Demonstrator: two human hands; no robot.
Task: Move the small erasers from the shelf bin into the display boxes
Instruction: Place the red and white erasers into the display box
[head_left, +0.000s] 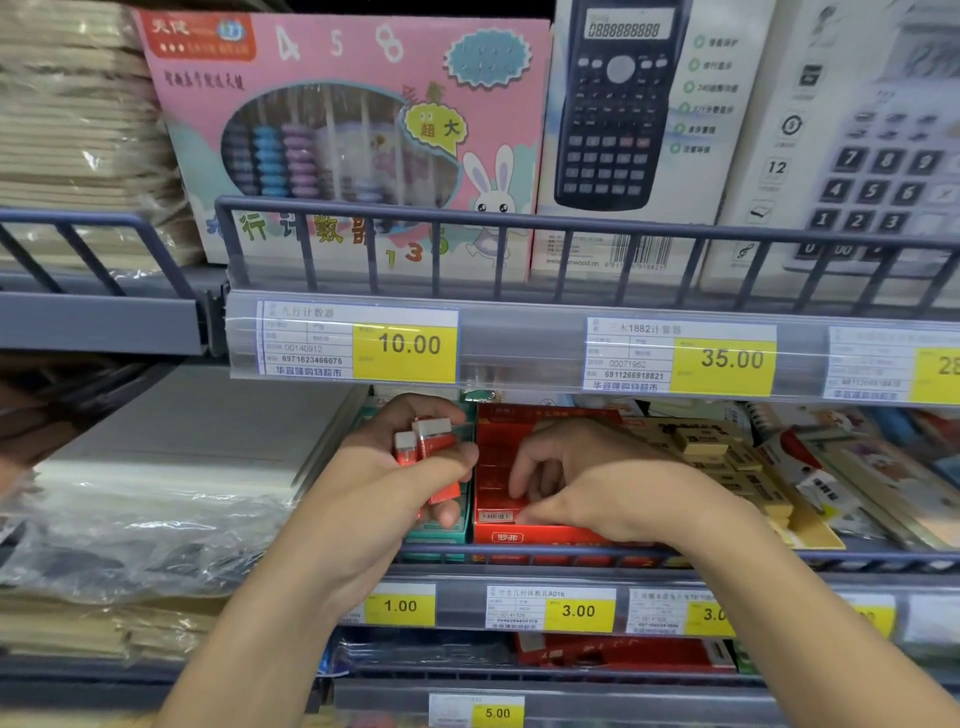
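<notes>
Several erasers in left hand grip; right hand fingers curled into red display box, hold unclear.

The small white erasers in red paper sleeves look smooth, and the sleeves shine a little. The red cardboard display box has a smooth, slightly shiny front. The yellow block erasers beside it look matt and soft. The grey metal shelf rail is painted and smooth, with thin bars. Under it runs a clear plastic strip that is glossy, with white and yellow paper price labels behind it. The pink cardboard abacus box has a shiny clear plastic window. On the left, thin clear plastic wrap is crinkly and catches the light over stacked paper.
</notes>
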